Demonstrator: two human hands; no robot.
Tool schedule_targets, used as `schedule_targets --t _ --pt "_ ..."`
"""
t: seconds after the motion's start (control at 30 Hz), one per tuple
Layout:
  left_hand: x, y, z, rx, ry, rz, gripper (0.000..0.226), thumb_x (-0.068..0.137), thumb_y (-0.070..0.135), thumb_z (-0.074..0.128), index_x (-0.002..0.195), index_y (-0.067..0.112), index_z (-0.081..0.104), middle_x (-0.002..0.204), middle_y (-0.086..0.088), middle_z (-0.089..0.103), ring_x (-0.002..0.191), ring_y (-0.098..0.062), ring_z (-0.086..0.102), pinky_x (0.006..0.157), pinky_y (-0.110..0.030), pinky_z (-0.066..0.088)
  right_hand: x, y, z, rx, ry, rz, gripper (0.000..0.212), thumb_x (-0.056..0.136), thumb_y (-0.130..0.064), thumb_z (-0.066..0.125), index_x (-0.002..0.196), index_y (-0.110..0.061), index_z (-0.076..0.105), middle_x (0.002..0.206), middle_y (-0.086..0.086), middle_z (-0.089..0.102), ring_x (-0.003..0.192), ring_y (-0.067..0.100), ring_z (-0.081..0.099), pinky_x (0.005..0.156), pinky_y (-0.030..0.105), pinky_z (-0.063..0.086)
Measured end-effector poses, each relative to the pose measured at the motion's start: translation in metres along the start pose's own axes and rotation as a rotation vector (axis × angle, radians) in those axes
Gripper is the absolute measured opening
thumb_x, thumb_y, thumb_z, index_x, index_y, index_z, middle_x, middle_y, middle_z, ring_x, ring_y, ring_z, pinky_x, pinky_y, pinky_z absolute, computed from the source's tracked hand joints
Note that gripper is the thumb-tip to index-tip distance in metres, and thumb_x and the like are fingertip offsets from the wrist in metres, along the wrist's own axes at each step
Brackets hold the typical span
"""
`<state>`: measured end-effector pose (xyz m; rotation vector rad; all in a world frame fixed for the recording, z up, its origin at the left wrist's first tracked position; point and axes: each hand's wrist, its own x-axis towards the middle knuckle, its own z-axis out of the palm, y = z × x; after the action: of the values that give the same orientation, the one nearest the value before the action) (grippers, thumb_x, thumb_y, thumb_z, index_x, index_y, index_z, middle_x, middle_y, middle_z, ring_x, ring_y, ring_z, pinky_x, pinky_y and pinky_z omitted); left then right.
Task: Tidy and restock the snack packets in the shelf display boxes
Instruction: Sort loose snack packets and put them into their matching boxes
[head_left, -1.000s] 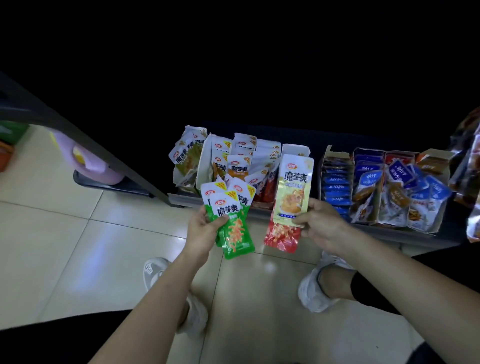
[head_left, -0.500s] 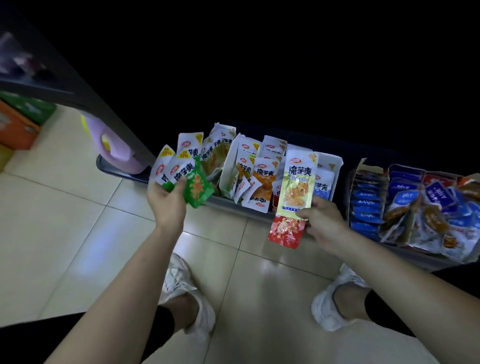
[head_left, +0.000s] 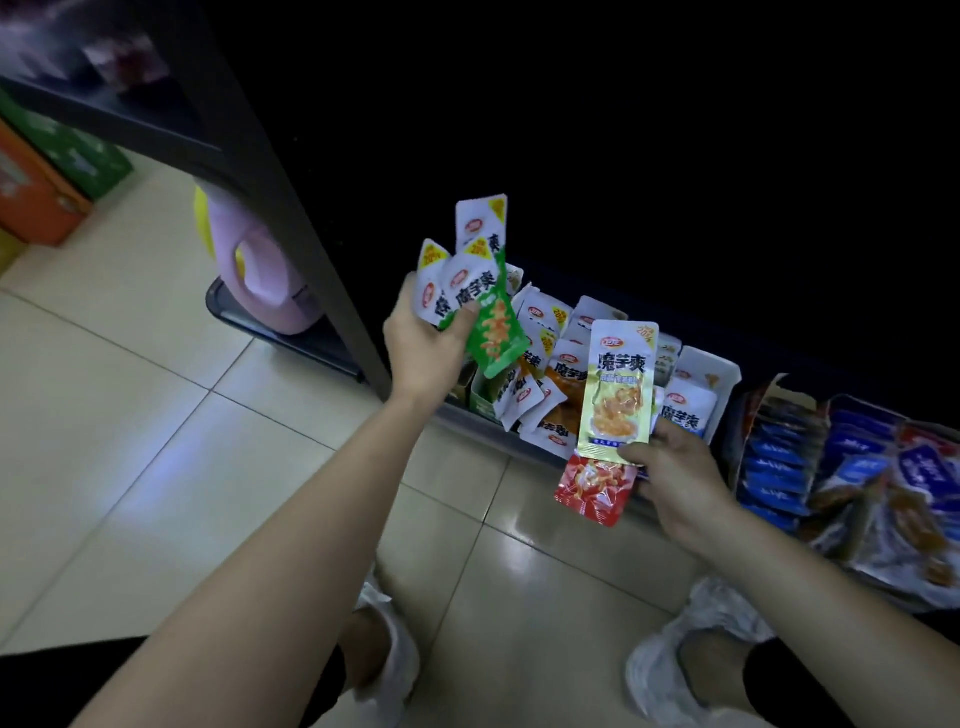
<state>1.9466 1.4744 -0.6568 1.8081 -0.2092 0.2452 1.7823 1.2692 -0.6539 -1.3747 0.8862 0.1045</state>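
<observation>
- On the low shelf, the display boxes stand side by side, full of snack packets, above the tiled floor.
- Your left hand has its grip closed around a fan of green packets, raised over the leftmost box.
- Your right hand pinches a yellow packet and a red packet before the boxes.

My left hand holds three green packets, fanned. My right hand holds two packets: one yellow packet and one red packet. Two shoes show on the floor. One purple bottle stands beside the shelf. Boxed packets are too jumbled to count.
</observation>
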Motion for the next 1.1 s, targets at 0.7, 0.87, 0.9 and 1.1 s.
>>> schedule_targets --t 0.7,0.87,0.9,1.1 --pt "-0.048 -0.050 0.039 0.354 -0.092 0.305 0.012 0.085 0.015 0.077 0.088 0.008 0.069 0.080 0.000 0.068 0.068 -0.009 0.058 0.062 -0.015 0.044 0.006 0.004 -0.012 -0.003 0.004 -0.029 0.030 0.093 0.005 0.057 0.104 -0.020 0.070 0.101 0.002 0.077 0.090 0.022 0.074 0.082 0.040 0.059" --pt "-0.048 -0.055 0.041 0.539 0.005 0.057 0.020 0.089 0.029 0.073 0.088 0.010 0.067 0.068 -0.006 0.069 0.060 -0.030 0.065 0.054 -0.029 0.041 0.005 0.001 -0.014 0.035 0.040 -0.019 0.024 0.093 0.003 0.058 0.103 -0.016 0.070 0.098 0.008 0.076 0.082 0.021 0.073 0.080 0.040 0.058" --pt "-0.043 -0.054 0.041 0.585 0.027 0.006 0.022 0.090 0.029 0.072 0.088 0.008 0.067 0.068 -0.010 0.069 0.061 -0.035 0.066 0.056 -0.028 0.038 0.005 0.001 -0.016 0.050 0.059 -0.014 0.022 0.093 0.002 0.058 0.104 -0.014 0.069 0.100 0.011 0.075 0.082 0.022 0.072 0.079 0.041 0.057" --pt "-0.016 -0.048 0.042 0.691 -0.004 -0.106 0.026 0.086 0.031 0.075 0.099 0.009 0.072 0.085 -0.012 0.074 0.081 -0.035 0.070 0.067 -0.030 0.044 0.001 -0.005 -0.029 0.170 0.169 0.005 0.016 0.093 0.002 0.056 0.100 -0.010 0.065 0.095 0.007 0.074 0.081 0.023 0.069 0.088 0.051 0.053"
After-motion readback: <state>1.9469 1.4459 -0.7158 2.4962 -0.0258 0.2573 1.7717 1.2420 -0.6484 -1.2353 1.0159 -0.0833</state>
